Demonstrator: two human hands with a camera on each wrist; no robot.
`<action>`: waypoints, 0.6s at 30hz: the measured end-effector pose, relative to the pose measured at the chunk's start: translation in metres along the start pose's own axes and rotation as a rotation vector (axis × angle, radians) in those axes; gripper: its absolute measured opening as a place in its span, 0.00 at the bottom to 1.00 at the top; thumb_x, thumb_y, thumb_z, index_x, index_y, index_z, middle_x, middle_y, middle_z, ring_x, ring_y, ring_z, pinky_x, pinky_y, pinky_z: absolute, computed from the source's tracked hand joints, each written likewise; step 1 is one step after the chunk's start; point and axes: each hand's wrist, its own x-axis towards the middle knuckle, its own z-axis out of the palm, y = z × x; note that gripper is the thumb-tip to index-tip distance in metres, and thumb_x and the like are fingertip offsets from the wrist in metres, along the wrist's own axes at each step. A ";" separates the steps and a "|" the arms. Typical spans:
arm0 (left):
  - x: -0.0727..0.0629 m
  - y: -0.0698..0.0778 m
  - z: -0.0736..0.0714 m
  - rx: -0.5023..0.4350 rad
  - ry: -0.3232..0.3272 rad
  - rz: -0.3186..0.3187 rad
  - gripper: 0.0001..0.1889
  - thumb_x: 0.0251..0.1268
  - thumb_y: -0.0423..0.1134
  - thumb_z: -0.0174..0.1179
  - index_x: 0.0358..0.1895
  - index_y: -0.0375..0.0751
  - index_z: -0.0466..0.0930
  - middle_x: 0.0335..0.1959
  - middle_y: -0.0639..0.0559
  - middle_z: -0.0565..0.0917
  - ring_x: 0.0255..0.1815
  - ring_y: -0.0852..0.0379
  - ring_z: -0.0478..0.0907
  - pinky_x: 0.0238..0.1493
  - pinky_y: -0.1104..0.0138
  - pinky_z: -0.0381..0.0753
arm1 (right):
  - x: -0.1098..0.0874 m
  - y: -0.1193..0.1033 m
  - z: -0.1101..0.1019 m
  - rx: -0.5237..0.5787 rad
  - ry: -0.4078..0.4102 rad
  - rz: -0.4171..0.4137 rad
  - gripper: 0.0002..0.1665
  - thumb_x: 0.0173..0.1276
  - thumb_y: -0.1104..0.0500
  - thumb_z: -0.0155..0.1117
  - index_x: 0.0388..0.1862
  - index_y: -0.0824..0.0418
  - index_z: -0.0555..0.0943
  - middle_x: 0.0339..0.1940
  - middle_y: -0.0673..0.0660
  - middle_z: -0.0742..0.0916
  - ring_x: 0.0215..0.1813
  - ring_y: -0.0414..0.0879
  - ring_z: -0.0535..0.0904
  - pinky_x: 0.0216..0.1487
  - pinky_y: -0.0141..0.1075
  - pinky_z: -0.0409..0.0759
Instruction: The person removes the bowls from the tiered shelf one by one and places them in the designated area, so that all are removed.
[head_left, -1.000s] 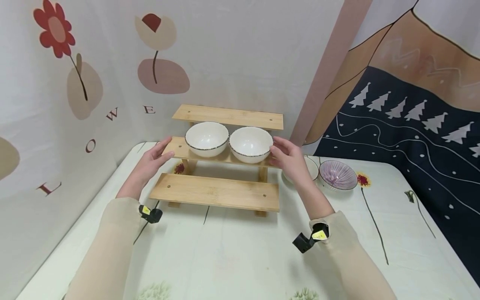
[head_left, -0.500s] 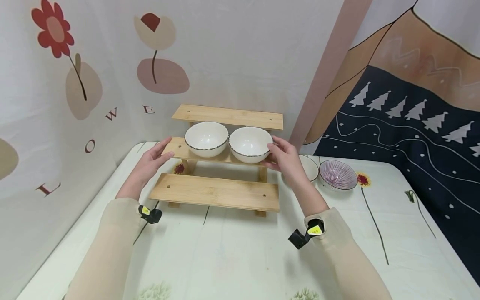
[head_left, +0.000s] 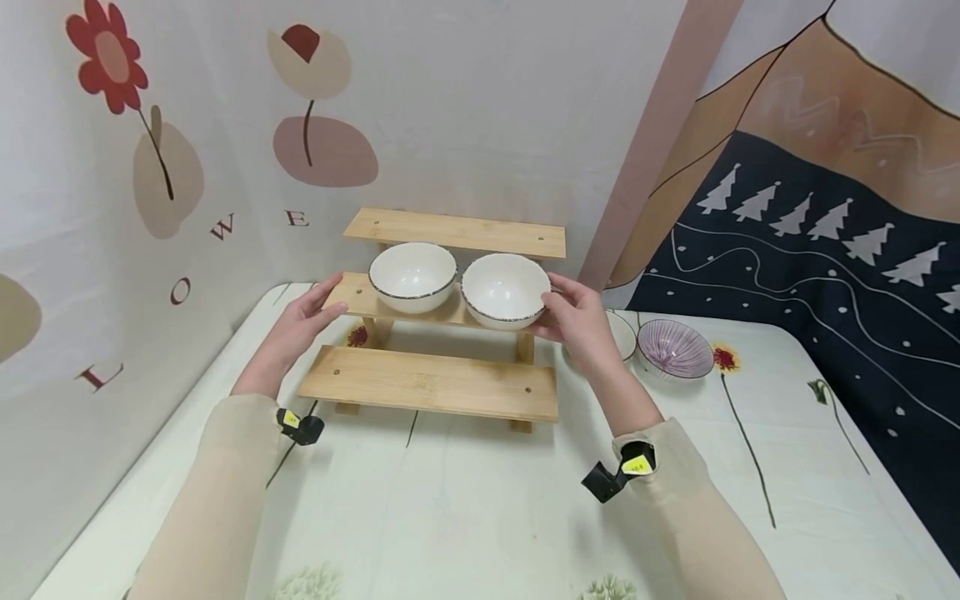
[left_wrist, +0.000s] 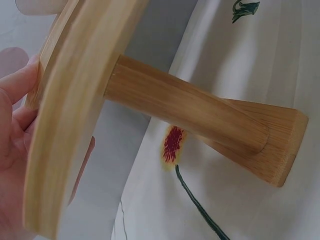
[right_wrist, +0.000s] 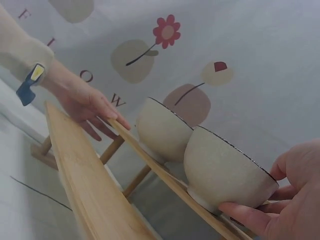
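Observation:
Two white bowls with dark speckled rims stand side by side on the middle board of a three-step wooden shelf (head_left: 427, 379). My right hand (head_left: 579, 321) holds the right bowl (head_left: 504, 292) at its right side. In the right wrist view, one fingertip lies at the rim and another low by the bowl's foot, near the board. The left bowl (head_left: 412, 277) stands on the board untouched by either hand. My left hand (head_left: 298, 329) grips the left end of the middle board. In the left wrist view, this hand (left_wrist: 15, 130) is partly hidden behind the board (left_wrist: 75, 115).
Right of the shelf, a purple-striped bowl (head_left: 676, 350) stands on the flower-print tablecloth (head_left: 450, 517). Beside it is a pale bowl (head_left: 622, 335), partly hidden by my right hand. A printed cloth wall (head_left: 480, 125) rises close behind the shelf.
My right hand closes on the right bowl's rim, and the bowl shifts slightly right, leaving a small gap between the two bowls. My left hand stays at the board's end.

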 end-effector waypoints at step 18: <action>0.003 -0.003 -0.001 -0.010 -0.004 -0.002 0.38 0.77 0.52 0.51 0.82 0.52 0.43 0.83 0.49 0.43 0.83 0.43 0.42 0.81 0.44 0.47 | -0.016 0.004 -0.022 -0.037 0.011 -0.073 0.29 0.78 0.64 0.49 0.76 0.65 0.64 0.64 0.67 0.77 0.40 0.36 0.84 0.42 0.31 0.89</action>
